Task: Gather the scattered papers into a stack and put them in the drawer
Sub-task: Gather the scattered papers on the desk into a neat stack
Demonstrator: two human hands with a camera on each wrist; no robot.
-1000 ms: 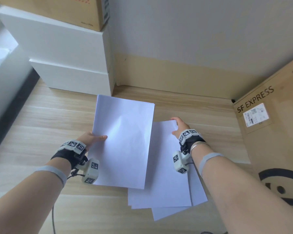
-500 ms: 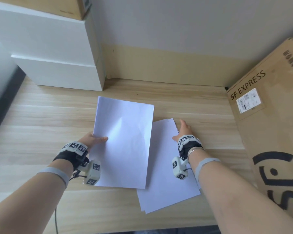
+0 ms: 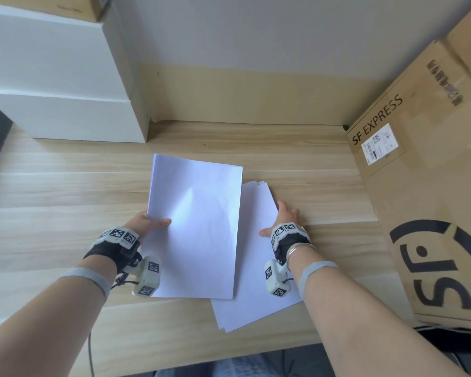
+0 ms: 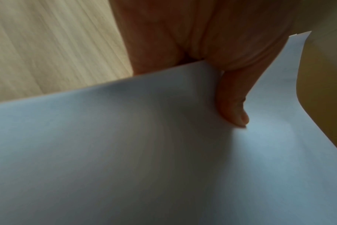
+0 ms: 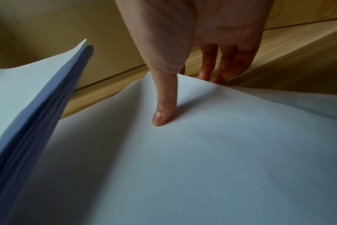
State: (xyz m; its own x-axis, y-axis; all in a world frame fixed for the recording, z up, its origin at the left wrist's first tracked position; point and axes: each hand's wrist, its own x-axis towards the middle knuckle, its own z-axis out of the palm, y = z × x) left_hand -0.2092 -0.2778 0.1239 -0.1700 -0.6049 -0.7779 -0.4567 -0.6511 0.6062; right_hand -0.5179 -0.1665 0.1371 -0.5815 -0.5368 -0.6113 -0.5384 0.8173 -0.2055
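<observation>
The thin sheaf of white paper sheets (image 3: 196,227) that I have gathered is in my left hand (image 3: 144,224), thumb on top and fingers underneath at its left edge, raised a little off the pale wooden surface (image 3: 52,191) so its right side overlaps the rest. I hold it at the edge so that I can drop it squarely onto whatever I collect next.

The remaining loose white sheets (image 3: 259,268) lie fanned and slightly askew on the surface just to the right, partly under the sheaf. My right hand (image 3: 284,219) grasps their right edge: the thumb presses down on the top sheet while the fingers curl under the edge, which looks like the start of lifting them, so both lots can be joined into one stack.

Further out, a white drawer unit (image 3: 65,91) stands at the back left against the wall, both fronts closed as far as I can tell, so the putting-away is not yet begun. A large brown cardboard box printed SF EXPRESS (image 3: 430,186) stands at my right, near the loose sheets
</observation>
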